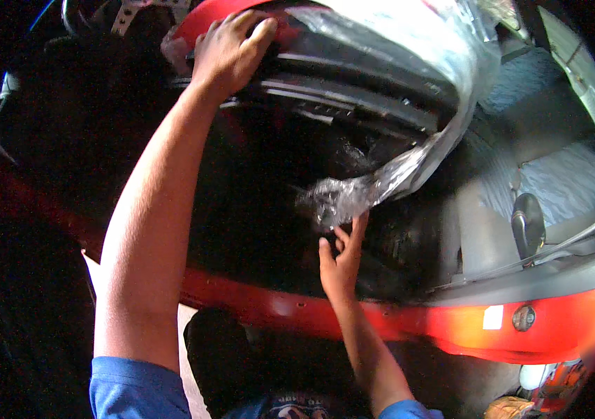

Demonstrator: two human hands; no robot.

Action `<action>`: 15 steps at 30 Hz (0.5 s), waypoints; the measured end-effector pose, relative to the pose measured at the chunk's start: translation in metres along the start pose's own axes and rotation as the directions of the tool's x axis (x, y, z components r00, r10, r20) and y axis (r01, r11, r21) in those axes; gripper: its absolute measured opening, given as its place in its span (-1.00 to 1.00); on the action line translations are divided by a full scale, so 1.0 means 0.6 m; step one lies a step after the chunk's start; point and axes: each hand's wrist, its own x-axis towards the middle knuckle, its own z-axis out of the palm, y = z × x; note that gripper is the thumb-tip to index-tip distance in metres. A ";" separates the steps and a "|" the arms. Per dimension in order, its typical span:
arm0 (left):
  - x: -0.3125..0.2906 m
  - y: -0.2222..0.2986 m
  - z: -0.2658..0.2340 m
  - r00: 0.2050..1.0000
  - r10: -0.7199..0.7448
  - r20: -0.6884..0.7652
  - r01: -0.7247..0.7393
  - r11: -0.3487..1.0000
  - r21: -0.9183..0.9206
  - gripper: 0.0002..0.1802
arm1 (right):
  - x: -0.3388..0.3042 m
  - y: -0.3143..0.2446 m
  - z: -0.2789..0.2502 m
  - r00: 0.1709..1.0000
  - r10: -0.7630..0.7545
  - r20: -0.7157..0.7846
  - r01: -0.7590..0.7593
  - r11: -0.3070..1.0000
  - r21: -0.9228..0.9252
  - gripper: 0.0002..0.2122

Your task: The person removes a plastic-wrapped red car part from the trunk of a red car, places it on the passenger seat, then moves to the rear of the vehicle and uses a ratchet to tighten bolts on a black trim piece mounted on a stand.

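At the top, my left hand (238, 52) has its fingers bent over the red edge (207, 19) of a long black panel (353, 80) with ridges, which looks like a car bumper. Clear plastic wrap (423, 157) covers part of the panel, and a crumpled tail of it hangs toward me. Below this tail is my right hand (343, 265), its fingers apart and reaching up. One fingertip meets the plastic or lies just behind it; I cannot tell which. Beneath the panel, deep shadow hides most detail.
A red car body edge (409, 318) with a white sticker (493, 317) crosses in front of me. To the right are seats (566, 181) with bluish covers and a dark lever-like part (528, 223). An orange and white item (556, 380) lies low at the right.
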 end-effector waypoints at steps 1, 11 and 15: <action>0.001 -0.002 0.004 0.997 0.026 -0.074 -0.029 0.999 -0.043 -0.37 | -0.011 0.005 -0.002 0.998 0.048 -0.048 -0.048 0.999 0.009 -0.09; -0.012 0.016 0.002 0.995 -0.059 -0.078 0.051 0.994 -0.099 -0.52 | 0.044 0.043 0.024 0.965 0.237 0.109 -0.249 0.963 0.106 -0.35; -0.013 0.016 0.001 0.991 -0.027 -0.129 0.013 0.994 -0.113 -0.54 | 0.047 0.014 0.019 0.978 0.077 0.195 -0.050 0.989 -0.139 -0.48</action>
